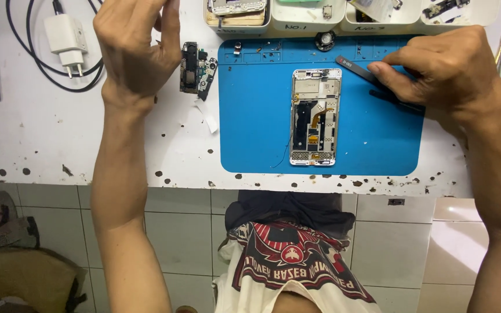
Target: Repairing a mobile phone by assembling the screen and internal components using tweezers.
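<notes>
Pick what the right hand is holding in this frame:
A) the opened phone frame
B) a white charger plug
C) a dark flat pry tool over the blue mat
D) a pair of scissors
C: the right hand pinches a dark flat pry tool above the blue mat, while the opened phone frame lies untouched on the mat.

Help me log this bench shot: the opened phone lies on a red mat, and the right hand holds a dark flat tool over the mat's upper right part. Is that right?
Not quite. In the head view the mat under the opened phone is blue, not red. The rest stands: the right hand holds a dark flat tool over the mat's upper right part.
</notes>
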